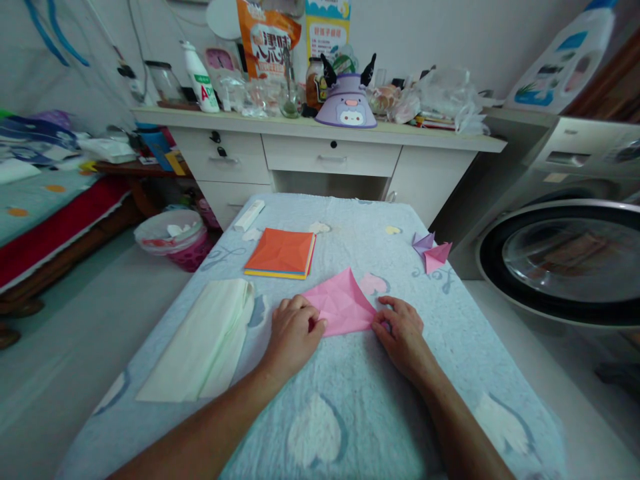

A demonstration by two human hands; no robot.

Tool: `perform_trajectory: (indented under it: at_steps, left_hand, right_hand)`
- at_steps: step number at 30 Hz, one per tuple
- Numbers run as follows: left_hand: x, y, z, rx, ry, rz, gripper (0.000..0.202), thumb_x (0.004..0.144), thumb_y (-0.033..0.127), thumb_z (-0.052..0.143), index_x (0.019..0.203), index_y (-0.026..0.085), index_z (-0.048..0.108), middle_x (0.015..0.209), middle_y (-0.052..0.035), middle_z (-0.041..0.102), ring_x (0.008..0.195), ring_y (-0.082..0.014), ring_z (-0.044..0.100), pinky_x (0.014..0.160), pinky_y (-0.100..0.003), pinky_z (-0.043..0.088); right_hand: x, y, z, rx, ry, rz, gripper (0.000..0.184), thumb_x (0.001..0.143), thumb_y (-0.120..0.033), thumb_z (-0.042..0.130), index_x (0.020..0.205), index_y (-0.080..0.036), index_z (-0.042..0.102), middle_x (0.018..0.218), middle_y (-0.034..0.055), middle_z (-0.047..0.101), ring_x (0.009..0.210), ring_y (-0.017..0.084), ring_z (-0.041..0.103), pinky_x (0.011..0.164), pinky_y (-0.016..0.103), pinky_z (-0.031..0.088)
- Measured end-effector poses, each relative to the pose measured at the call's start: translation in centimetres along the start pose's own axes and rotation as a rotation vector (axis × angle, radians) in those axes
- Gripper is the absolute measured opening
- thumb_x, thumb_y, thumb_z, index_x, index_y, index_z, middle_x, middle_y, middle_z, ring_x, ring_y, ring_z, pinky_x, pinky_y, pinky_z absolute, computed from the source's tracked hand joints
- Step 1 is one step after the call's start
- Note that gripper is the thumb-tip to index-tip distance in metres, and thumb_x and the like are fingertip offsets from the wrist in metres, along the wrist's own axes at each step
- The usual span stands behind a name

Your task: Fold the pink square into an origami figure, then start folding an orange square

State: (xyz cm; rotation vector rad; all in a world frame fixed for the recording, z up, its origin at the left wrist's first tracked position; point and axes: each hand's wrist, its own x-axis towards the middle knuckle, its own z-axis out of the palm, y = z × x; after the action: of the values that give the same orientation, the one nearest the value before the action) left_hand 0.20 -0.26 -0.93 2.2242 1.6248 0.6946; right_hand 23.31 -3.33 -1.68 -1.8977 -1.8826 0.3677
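A creased sheet of pink origami paper (pixel 343 303) lies on the cloth-covered table between my two hands. My left hand (pixel 296 327) is closed over its left edge, thumb and fingers pinching the paper. At the lower right corner, the fingertips of my right hand (pixel 399 328) pinch the sheet. Beyond my left hand rests a stack of square coloured papers (pixel 281 252), with an orange one on top. Two small folded paper pieces, one purple (pixel 423 243) and one pink (pixel 438 256), sit at the table's right edge.
Left of my arm lies a folded pale green cloth or paper (pixel 200 347). A small white box (pixel 249 215) is at the far left corner. Past the table stands a white cabinet (pixel 330 157) loaded with items. A washing machine (pixel 565 247) with its round door open is at right; a pink bin (pixel 186 250) stands left.
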Motion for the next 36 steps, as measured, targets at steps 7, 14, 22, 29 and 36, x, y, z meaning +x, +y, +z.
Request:
perform_trajectory:
  at_steps: [7,14,22,29,36]
  left_hand:
    - [0.27,-0.18,0.22,0.054,0.011,-0.028,0.013,0.075,0.026,0.066,0.064,0.02,0.061,0.085,-0.0029,0.06,0.086,-0.0215,0.052,0.077,-0.034,0.036]
    - [0.49,-0.12,0.08,0.071,0.007,-0.044,0.013,0.075,0.026,0.066,0.064,0.021,0.061,0.085,-0.0022,0.061,0.087,-0.0217,0.053,0.075,-0.033,0.034]
    - [0.42,-0.27,0.18,0.059,0.009,-0.037,0.012,0.077,0.027,0.065,0.067,0.021,0.062,0.086,-0.0025,0.062,0.087,-0.0218,0.052,0.076,-0.034,0.033]
    - [0.5,-0.23,0.13,0.067,-0.007,-0.037,0.013,0.079,0.027,0.062,0.068,0.021,0.062,0.086,-0.0026,0.061,0.088,-0.0217,0.052,0.076,-0.034,0.032]
    - [0.55,-0.3,0.06,0.053,-0.026,-0.062,0.011,0.077,0.027,0.064,0.068,0.021,0.063,0.087,-0.0018,0.062,0.09,-0.0211,0.051,0.077,-0.033,0.032]
  right_hand:
    - [0.01,0.02,0.09,-0.004,0.012,-0.01,0.011,0.082,-0.023,0.059,0.077,-0.024,0.069,0.123,0.0064,0.057,0.115,0.027,0.047,0.097,0.047,0.033]
    - [0.0,-0.03,0.09,0.0,0.024,-0.011,0.011,0.081,-0.023,0.059,0.075,-0.024,0.068,0.122,0.0058,0.058,0.114,0.027,0.048,0.096,0.046,0.033]
    - [0.07,0.1,0.09,-0.004,0.015,-0.016,0.012,0.081,-0.024,0.059,0.076,-0.024,0.069,0.122,0.0056,0.058,0.115,0.027,0.047,0.095,0.047,0.033]
    - [-0.02,-0.16,0.0,0.0,0.012,-0.003,0.011,0.081,-0.022,0.059,0.075,-0.023,0.068,0.123,0.0061,0.057,0.116,0.027,0.047,0.097,0.046,0.033]
    - [0.0,-0.39,-0.17,-0.011,-0.003,0.016,0.011,0.081,-0.023,0.059,0.076,-0.023,0.069,0.124,0.0056,0.057,0.115,0.027,0.047,0.097,0.046,0.033]
